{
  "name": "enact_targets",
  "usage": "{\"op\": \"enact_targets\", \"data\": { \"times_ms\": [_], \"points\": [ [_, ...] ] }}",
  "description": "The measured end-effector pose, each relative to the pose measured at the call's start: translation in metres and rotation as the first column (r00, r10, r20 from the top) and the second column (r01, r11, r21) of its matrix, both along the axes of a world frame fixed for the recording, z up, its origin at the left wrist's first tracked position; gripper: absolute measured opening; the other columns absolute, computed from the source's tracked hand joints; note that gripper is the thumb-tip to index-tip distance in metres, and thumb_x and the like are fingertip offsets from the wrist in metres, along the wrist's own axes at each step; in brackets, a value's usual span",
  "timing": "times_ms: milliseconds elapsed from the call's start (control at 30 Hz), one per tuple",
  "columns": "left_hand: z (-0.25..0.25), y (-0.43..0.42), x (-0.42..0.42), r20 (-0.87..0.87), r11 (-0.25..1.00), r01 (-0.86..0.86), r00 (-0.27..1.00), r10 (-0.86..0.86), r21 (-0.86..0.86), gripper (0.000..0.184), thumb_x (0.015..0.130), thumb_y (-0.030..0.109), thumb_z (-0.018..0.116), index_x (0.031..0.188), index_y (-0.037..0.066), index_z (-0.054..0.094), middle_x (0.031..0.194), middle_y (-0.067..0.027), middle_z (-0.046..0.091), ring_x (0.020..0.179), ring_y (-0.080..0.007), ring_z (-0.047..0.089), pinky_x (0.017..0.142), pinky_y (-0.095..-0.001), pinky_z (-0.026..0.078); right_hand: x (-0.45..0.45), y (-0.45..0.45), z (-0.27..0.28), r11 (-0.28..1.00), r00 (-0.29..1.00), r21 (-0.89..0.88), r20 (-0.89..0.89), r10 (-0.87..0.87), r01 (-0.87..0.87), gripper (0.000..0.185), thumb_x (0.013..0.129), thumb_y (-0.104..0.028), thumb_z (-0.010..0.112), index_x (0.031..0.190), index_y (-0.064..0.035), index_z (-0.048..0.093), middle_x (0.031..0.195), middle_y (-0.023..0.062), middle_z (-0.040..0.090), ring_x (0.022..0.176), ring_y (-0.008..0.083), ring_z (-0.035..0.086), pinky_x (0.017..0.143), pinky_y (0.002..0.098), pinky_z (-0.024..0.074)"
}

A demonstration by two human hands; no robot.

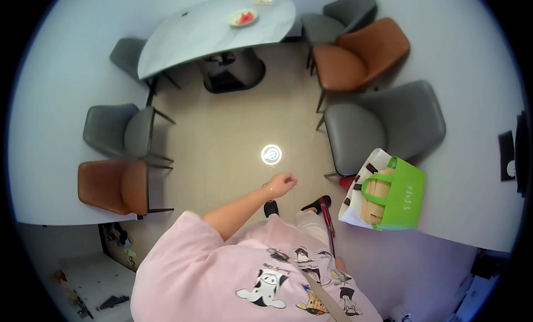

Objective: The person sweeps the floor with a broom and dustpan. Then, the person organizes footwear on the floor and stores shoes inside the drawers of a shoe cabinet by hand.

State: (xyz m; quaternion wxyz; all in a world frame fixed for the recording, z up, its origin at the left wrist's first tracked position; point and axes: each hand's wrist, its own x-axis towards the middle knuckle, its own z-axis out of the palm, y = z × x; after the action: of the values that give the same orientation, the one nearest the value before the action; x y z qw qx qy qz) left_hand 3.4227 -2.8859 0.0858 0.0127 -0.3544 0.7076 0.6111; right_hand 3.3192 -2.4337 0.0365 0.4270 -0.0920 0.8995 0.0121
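Note:
My left hand point(283, 184) reaches across in front of my body above the floor, its fingers curled in and nothing visible in them. A bracelet circles that wrist. A small part of my right hand point(340, 264) shows low beside my shirt, its fingers hidden. Close to it, a slim red and dark stick-like thing point(327, 217) slants down past my dark shoe point(317, 204); whether the hand grips it I cannot tell. To the right, a green and white shopping bag point(406, 195) with brown contents stands near a grey chair point(358, 130).
Ahead is a pale table point(189, 36) on a dark pedestal, bearing a plate point(233, 21) with red pieces. Grey and brown chairs line both sides, including a brown chair point(338, 66) at right and another brown chair point(114, 183) at left. Light reflects off the tiled floor point(233, 133).

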Motion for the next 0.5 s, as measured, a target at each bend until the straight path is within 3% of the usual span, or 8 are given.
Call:
{"op": "enact_targets", "data": {
  "times_ms": [100, 167, 233, 300, 367, 433, 467, 500],
  "points": [
    [0.003, -0.020, 0.082, 0.062, 0.975, -0.196, 0.980, 0.190, 0.107, 0.018, 0.092, 0.013, 0.058, 0.105, 0.001, 0.063, 0.099, -0.0088, 0.068, 0.086, -0.0166, 0.066, 0.079, -0.0302, 0.053, -0.002, -0.050, -0.007, 0.967, 0.967, -0.021, 0.015, 0.253, -0.252, 0.021, 0.079, -0.016, 0.060, 0.086, 0.0007, 0.070, 0.079, 0.0210, 0.068, 0.078, 0.0366, 0.068, 0.068, 0.0443, 0.0533],
    [-0.010, -0.034, 0.133, 0.089, 0.939, -0.325, 0.944, 0.317, 0.110, 0.018, 0.092, 0.012, 0.058, 0.104, 0.001, 0.063, 0.100, -0.0087, 0.068, 0.086, -0.0169, 0.065, 0.078, -0.0302, 0.053, -0.023, -0.096, -0.006, 0.907, 0.906, -0.096, 0.075, 0.417, -0.410, 0.031, 0.081, -0.019, 0.058, 0.095, 0.0071, 0.068, 0.088, 0.0280, 0.068, 0.081, 0.0412, 0.068, 0.072, 0.0454, 0.0542],
    [-0.021, -0.048, 0.175, 0.085, 0.881, -0.468, 0.883, 0.462, 0.075, 0.017, 0.091, 0.012, 0.059, 0.102, 0.000, 0.064, 0.097, -0.0087, 0.068, 0.084, -0.0164, 0.066, 0.076, -0.0295, 0.053, -0.031, -0.170, 0.052, 0.986, 0.978, -0.113, 0.151, 0.142, -0.126, 0.043, 0.082, -0.030, 0.061, 0.098, 0.0084, 0.067, 0.096, 0.0334, 0.064, 0.097, 0.0448, 0.064, 0.081, 0.0489, 0.0501],
    [-0.016, -0.060, 0.196, 0.079, 0.831, -0.553, 0.832, 0.548, 0.059, 0.017, 0.089, 0.012, 0.060, 0.101, 0.000, 0.065, 0.094, -0.0087, 0.069, 0.082, -0.0156, 0.066, 0.074, -0.0288, 0.053, -0.041, -0.208, 0.051, 0.947, 0.977, -0.272, 0.073, 0.200, -0.174, 0.045, 0.082, -0.031, 0.060, 0.099, 0.0108, 0.065, 0.094, 0.0328, 0.065, 0.092, 0.0451, 0.065, 0.082, 0.0468, 0.0504],
    [0.005, -0.069, 0.204, 0.141, 0.722, -0.690, 0.720, 0.680, 0.044, 0.014, 0.090, 0.009, 0.058, 0.099, 0.000, 0.065, 0.093, -0.0088, 0.069, 0.082, -0.0162, 0.066, 0.073, -0.0288, 0.054, -0.057, -0.236, 0.012, 0.883, 0.966, -0.406, 0.011, 0.260, -0.233, 0.038, 0.085, -0.026, 0.058, 0.093, 0.0105, 0.066, 0.082, 0.0261, 0.067, 0.069, 0.0377, 0.067, 0.065, 0.0446, 0.0530],
    [0.007, -0.077, 0.200, 0.146, 0.705, -0.707, 0.705, 0.694, 0.059, 0.013, 0.090, 0.008, 0.058, 0.098, 0.000, 0.065, 0.093, -0.0086, 0.069, 0.081, -0.0163, 0.067, 0.073, -0.0285, 0.054, -0.077, -0.290, 0.011, 0.938, 0.910, -0.329, 0.413, 0.039, 0.109, 0.029, 0.089, -0.020, 0.053, 0.084, 0.0066, 0.065, 0.068, 0.0163, 0.064, 0.051, 0.0245, 0.060, 0.047, 0.0364, 0.0477],
    [0.007, -0.080, 0.199, 0.153, 0.691, -0.719, 0.692, 0.705, 0.071, 0.012, 0.090, 0.007, 0.058, 0.097, 0.000, 0.065, 0.093, -0.0084, 0.070, 0.081, -0.0164, 0.067, 0.073, -0.0282, 0.054, -0.086, -0.316, 0.010, 0.926, 0.873, -0.327, 0.487, -0.004, 0.187, 0.025, 0.090, -0.015, 0.048, 0.076, 0.0019, 0.061, 0.059, 0.0098, 0.057, 0.042, 0.0150, 0.051, 0.038, 0.0292, 0.0396],
    [0.004, -0.086, 0.195, 0.174, 0.703, -0.708, 0.702, 0.691, 0.066, 0.012, 0.090, 0.007, 0.058, 0.097, 0.000, 0.065, 0.093, -0.0084, 0.070, 0.081, -0.0164, 0.067, 0.073, -0.0282, 0.054, -0.099, -0.343, 0.002, 0.942, 0.817, -0.261, 0.577, -0.021, 0.209, 0.026, 0.090, -0.016, 0.049, 0.074, 0.0012, 0.059, 0.057, 0.0094, 0.057, 0.043, 0.0166, 0.051, 0.040, 0.0311, 0.0401]
  ]
}}
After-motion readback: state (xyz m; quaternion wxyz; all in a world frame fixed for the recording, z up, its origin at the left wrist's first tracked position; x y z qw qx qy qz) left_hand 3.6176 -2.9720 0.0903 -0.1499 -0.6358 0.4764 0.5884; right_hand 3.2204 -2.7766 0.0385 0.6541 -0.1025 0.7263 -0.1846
